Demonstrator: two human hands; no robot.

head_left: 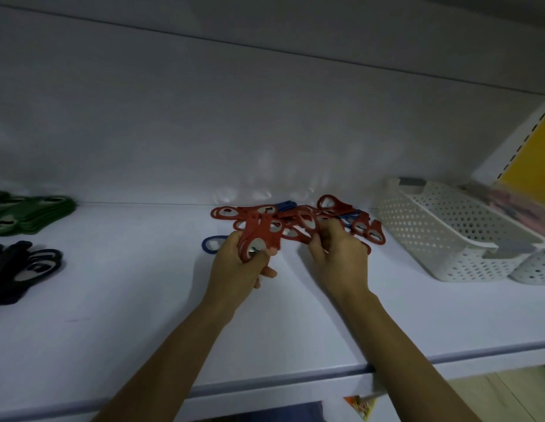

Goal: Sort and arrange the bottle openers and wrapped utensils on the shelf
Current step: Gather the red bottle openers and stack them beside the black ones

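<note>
**gathering the red openers into one stack**

my left hand [240,269] has its fingers [266,273] curled tight round a stack of red bottle openers [259,239]. the stack's long axis points away from me toward the back wall, metal ends down in my palm. my right hand [341,260] is curled too, and looks to be pinching one red opener [306,223] at the near edge of the loose red pile [335,208]. part of that grip is hidden, so i'm not fully sure.

key relation: the loose pile lies just beyond and to the right of both hands and runs left to right along the back of the shelf [113,315]. my right hand is nearer, already touching it. the left-hand stack sits just beside the pile's left end, so the next move is probably a short pass leftward, with the opener turned to match the stack's axis.

a few blue openers [286,205] are mixed into the pile, and one blue opener [211,243] lies by itself just left of my left hand. a green stack [27,213] and a dark stack [21,266] are already sorted well off to the left. a white basket [441,233] stands near on the right, and whatever is behind it is too blurred to name.

no brand or writing is readable. an orange tag [359,406] under the shelf edge is too blurred to read.
</note>
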